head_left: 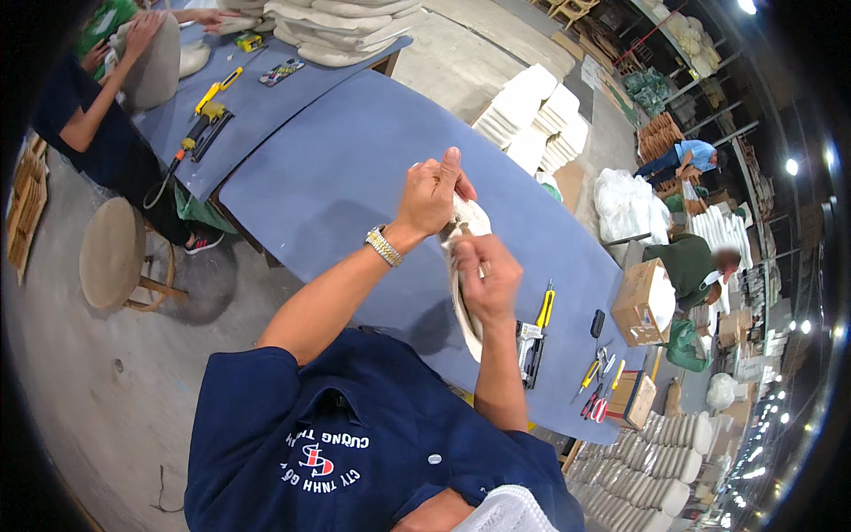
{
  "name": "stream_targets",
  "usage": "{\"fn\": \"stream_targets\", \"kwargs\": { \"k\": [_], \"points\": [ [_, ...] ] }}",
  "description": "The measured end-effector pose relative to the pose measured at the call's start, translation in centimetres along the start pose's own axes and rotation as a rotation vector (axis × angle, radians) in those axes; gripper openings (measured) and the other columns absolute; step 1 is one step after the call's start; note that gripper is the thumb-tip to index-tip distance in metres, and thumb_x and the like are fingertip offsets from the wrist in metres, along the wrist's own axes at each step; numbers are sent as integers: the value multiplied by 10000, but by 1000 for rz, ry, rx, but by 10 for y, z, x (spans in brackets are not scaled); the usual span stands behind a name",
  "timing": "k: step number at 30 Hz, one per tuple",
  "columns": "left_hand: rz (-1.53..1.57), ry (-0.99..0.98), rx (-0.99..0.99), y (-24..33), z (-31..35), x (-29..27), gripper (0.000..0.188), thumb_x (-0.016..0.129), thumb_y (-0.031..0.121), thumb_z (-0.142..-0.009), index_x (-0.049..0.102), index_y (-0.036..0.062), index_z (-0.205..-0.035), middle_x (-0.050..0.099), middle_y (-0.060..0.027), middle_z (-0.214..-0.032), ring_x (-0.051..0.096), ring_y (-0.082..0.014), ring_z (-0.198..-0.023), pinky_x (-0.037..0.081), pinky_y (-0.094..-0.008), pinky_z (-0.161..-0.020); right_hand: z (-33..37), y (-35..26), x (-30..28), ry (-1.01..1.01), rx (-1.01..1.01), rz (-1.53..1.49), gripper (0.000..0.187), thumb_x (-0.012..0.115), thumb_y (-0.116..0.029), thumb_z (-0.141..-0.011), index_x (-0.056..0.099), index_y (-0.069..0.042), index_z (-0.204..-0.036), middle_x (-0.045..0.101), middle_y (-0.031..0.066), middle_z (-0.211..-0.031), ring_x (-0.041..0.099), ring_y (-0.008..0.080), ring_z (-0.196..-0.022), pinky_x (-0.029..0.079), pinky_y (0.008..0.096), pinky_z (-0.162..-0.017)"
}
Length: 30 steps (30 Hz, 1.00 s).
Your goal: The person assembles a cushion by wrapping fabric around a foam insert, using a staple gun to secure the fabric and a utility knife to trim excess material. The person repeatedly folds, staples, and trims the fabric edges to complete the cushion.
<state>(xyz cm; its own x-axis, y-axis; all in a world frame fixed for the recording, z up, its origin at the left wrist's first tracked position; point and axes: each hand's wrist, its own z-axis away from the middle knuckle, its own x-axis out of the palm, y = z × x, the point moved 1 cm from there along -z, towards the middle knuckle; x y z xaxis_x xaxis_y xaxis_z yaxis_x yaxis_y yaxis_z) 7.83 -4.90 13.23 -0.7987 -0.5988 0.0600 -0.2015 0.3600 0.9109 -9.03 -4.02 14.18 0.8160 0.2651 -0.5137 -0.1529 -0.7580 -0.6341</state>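
While I watch through the head camera, the left hand (433, 193) grips the far end of a pale pad (472, 218), its thumb sticking up, a metal watch (385, 246) on the wrist. I see the right hand (489, 282) curled against the pad's middle, but it is blurred and I cannot tell whether it grips. The pad runs toward the body, over the blue table (328, 168). Right of the right forearm I make out a stapler (530, 356) and a yellow-handled screwdriver (545, 309).
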Motion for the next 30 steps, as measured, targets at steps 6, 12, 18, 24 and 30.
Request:
{"fn": "stream_targets", "kwargs": {
  "k": [6, 12, 18, 24, 30],
  "points": [
    [-31, -47, 6, -22, 6, -32, 847, 267, 554, -1124, 740, -16, -715, 680, -133, -672, 650, -229, -688, 519, -370, -708, -25, -12, 22, -71, 15, 168, 173, 761, -37, -891, 749, -75, -1059, 636, 76, -856, 626, 186, -673, 511, 313, -612],
    [-75, 50, -176, -52, 16, -54, 845, 236, 565, -1115, 758, 42, -705, 729, -99, -693, 701, -252, -722, 538, -383, -789, 2, 7, 62, 101, 8, 145, 99, 765, 35, -856, 707, -21, -913, 639, 68, -836, 602, 168, -683, 503, 299, -635],
    [33, 104, -600, -126, 65, -79, 849, 215, 637, -1093, 770, 35, -867, 759, -99, -815, 722, -205, -827, 557, -366, -824, 21, 22, 97, -79, 300, 276, 168, 721, -163, -930, 698, -11, -862, 666, 153, -817, 644, 305, -740, 512, 419, -690],
    [-65, 91, -797, -154, 123, -62, 816, 183, 607, -1098, 791, 64, -1062, 780, -136, -1011, 715, -313, -1004, 480, -431, -1018, 35, 31, 129, -216, 563, 478, 392, 705, -384, -941, 644, -26, -792, 656, 173, -826, 632, 390, -816, 486, 508, -745],
    [-59, 49, -753, -137, 110, -80, 649, 313, 528, -1106, 661, 20, -1309, 729, -156, -1155, 671, -311, -1109, 478, -419, -1003, 28, 44, 146, -257, 498, 496, 309, 682, -310, -961, 628, -23, -859, 620, 163, -866, 594, 390, -847, 460, 515, -765]
  ]
}}
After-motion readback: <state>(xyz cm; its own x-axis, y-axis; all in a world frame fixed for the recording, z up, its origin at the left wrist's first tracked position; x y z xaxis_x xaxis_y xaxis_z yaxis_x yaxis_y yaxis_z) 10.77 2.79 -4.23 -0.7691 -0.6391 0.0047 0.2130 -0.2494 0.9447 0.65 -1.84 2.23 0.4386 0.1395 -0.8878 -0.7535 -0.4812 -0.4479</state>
